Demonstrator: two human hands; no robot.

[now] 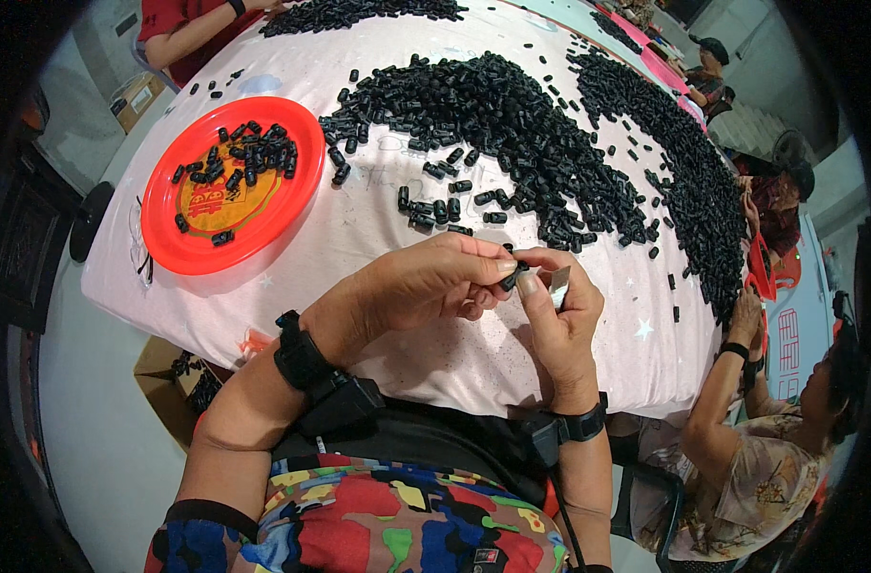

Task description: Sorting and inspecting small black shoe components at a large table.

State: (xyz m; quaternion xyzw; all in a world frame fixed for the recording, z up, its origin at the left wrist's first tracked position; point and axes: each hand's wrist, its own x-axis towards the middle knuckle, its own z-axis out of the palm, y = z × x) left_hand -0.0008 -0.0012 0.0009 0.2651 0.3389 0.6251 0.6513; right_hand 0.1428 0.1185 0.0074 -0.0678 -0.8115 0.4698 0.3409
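Observation:
My left hand (409, 285) pinches a small black plastic part (512, 281) between thumb and fingers, just above the near side of the table. Facing it, my right hand (564, 329) is closed on a thin, flat metal blade (558, 284), its thumb pressed close against the black part. Fingers hide most of the part, so its exact shape cannot be made out. Beyond both hands lies a large heap of similar short black cylindrical parts (483, 100). To the left, a round red plastic tray (160, 229) holds several of them on its yellow-patterned bottom.
A pale pink cloth (388, 358) covers the table. Another long heap of black parts (688, 181) runs along its right side. A co-worker (755, 458) sits at the right edge, and another person's arm (192, 43) reaches in at far left. A cardboard box (163, 392) stands below the table's left edge.

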